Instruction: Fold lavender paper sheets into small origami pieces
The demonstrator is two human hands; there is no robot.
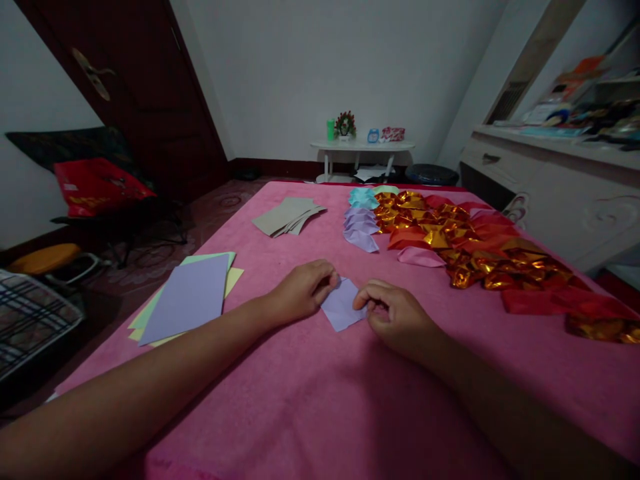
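Observation:
A small sheet of lilac paper (343, 308), with crease lines and folded corners, lies on the pink tablecloth (300, 393) between my hands. My left hand (306, 288) is closed at the paper's upper left edge, thumb and fingers pinched on it. On the right edge, my right hand (395, 312) has its fingers curled with the fingertips on the paper. Beyond my hands stand folded lilac paper pieces (361, 227) in a row, beside a folded pink piece (421, 257).
Lilac sheets (187, 297) over green and yellow ones lie at the left edge. Grey paper (287, 217) is fanned out farther back. Gold foil pieces (470, 267) and red folded pieces (540, 301) cover the right side. A white side table (363, 145) stands by the wall.

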